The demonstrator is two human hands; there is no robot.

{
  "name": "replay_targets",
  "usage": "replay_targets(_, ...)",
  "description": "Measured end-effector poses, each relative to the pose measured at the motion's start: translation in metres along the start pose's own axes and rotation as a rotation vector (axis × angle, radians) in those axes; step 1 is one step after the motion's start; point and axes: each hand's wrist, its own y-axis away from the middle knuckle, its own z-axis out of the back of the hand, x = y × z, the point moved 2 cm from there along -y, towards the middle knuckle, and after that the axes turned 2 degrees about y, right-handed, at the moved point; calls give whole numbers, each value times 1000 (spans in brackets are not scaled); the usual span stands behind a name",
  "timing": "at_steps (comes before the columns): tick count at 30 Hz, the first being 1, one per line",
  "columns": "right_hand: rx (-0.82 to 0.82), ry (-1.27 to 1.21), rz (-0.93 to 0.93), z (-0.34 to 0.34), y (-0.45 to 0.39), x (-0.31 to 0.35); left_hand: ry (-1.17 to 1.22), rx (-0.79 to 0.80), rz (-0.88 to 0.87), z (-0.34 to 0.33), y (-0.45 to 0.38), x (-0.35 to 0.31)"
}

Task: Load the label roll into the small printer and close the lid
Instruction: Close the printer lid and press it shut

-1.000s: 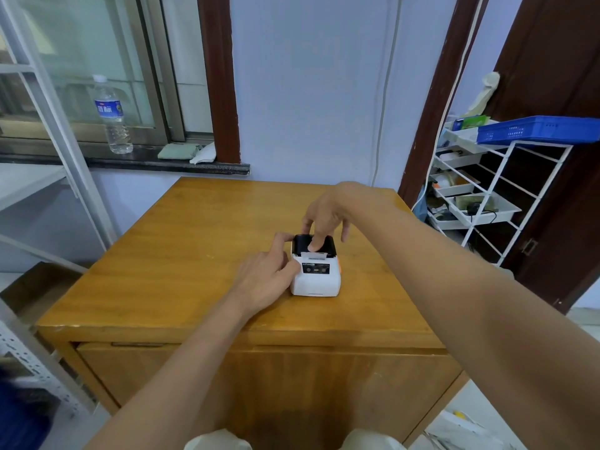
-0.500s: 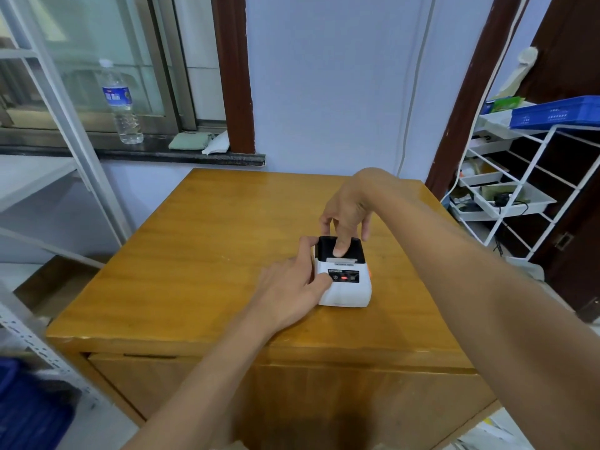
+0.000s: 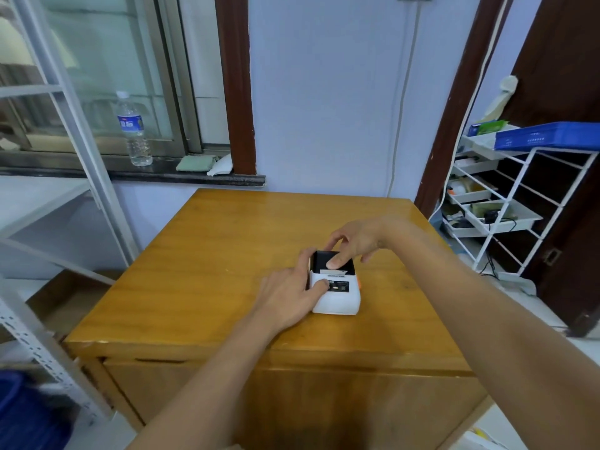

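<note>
Centre frame: left hand [image 3: 285, 300] is gripping the label printer [image 3: 337, 302], unclenched right hand [image 3: 357, 240] is pressing its lid [image 3: 319, 260]; off-centre pressure risks mislatching.

At the centre of the frame a small white plastic label printer [image 3: 336, 298] stands on a yellow-brown wooden table [image 3: 211, 271], the left hand [image 3: 285, 298] gripping its left side and the right hand [image 3: 357, 241] pressing one fingertip onto its black lid [image 3: 324, 257].
</note>
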Motion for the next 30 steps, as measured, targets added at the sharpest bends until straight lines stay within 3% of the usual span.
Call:
replay_targets(4,-186,75,32,-19,23,-12,3,-6,19,3,8,-4)
replay_targets(9,-808,-508,219,-61,53,-22,77,-21,-12,7,12,-6)
replay_targets(11,-937,-609,225,-87,62,-23,107,-32,-23,8,12,-7)
replay_targets(13,-926,-636,204,-107,64,-23,95,-25,-23,6,11,-5)
replay_targets(20,-627,-687,195,-118,47,-40,195,4,10,7,11,-4)
replay_targets(26,-562,-576,246,-111,44,-42,385,0,95,5,2,4)
replay_targets(30,-623,-440,241,-110,41,-34,451,14,118,2,-3,3)
